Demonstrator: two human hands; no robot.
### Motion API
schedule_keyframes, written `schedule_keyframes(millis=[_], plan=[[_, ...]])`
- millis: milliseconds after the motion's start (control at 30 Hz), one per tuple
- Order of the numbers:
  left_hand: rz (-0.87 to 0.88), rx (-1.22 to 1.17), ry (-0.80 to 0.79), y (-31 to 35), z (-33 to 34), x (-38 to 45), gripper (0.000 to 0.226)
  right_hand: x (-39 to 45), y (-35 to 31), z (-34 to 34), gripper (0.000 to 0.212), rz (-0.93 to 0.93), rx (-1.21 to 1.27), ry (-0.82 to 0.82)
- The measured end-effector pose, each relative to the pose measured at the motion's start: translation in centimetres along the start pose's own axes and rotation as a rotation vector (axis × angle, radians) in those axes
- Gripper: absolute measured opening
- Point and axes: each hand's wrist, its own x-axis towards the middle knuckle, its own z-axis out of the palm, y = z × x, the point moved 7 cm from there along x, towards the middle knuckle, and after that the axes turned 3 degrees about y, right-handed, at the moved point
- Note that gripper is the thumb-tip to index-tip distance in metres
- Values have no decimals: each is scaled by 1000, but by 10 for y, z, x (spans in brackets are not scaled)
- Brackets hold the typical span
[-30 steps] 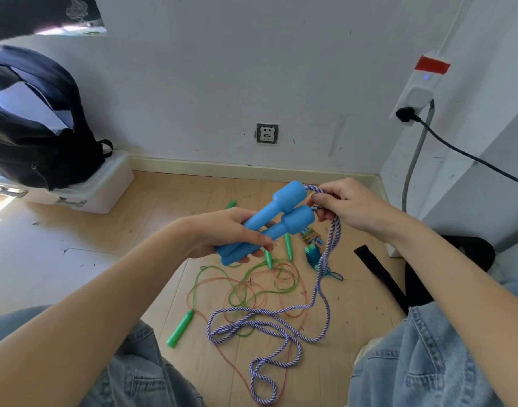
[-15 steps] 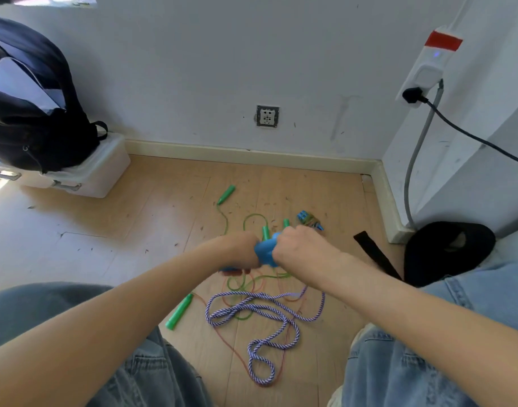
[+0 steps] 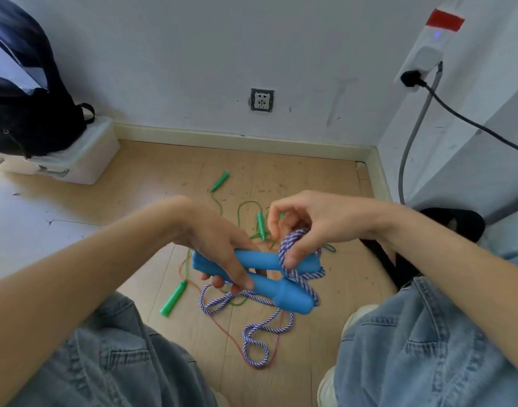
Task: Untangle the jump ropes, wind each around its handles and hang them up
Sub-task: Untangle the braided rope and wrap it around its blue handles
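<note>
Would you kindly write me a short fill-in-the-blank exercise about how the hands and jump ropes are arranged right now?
1. The left hand grips two ____ jump-rope handles side by side.
2. The right hand loops the blue-and-white ____ around those handles.
3. The green handles lie on the wooden ____.
4. The dark backpack sits on a white ____.

Missing words: blue; rope; floor; storage box

Backpack (image 3: 22, 107) on box (image 3: 84, 160), left of ropes (image 3: 251, 333).

Home room, backpack (image 3: 22, 113), wall socket (image 3: 261, 100)
</note>
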Motion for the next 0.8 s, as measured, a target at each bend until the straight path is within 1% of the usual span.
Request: schedule_keyframes(millis=[133,167,200,233,267,300,333,367,400,433,467,500,533,567,633,667,733,800], plan=[[220,-115,-66,25,2,-24,14,-14,-10,-14,20,-191,411,-33],[271,-133,-76,32,2,-28,13,-18,-13,-15,20,-232,472,-42],[323,-145,-78,38,2,-31,13,-16,-13,-17,24,-270,502,-35],[377,-157,-69,44,1,-32,16,-10,-23,-19,29,-285,502,4],[428,-182,-49,50,0,-33,17,-11,-42,-24,34,-433,460,115],[474,-228,-8,54,-3,-34,18,-18,-56,-38,37,-649,558,267],[510,-306,57,56,-10,-33,18,-31,-55,-51,38,-869,748,282],[526,-414,152,55,-20,-34,18,-25,-46,-50,37,-813,876,285],[522,-531,260,49,-32,-34,15,-18,-32,-49,31,-548,800,454],[499,-625,363,42,-42,-33,8,-7,-13,-47,14,-446,652,572],[460,-672,456,35,-49,-31,9,-5,9,-51,10,-236,531,659],[415,-679,528,29,-54,-28,14,-9,30,-54,21,-111,441,735],[377,-679,576,26,-57,-24,15,-11,36,-54,25,-60,355,780],[349,-688,622,23,-59,-20,13,-7,36,-55,25,-45,336,799],[296,-743,756,12,-68,-19,8,-5,20,-51,21,-38,149,774],[257,-777,842,3,-75,-20,6,-3,20,-48,26,-35,46,751],[155,-790,973,-16,-84,-26,5,-5,16,-45,33,-55,-286,747],[64,-736,1019,-29,-86,-23,4,-6,6,-37,31,-33,-577,744]])
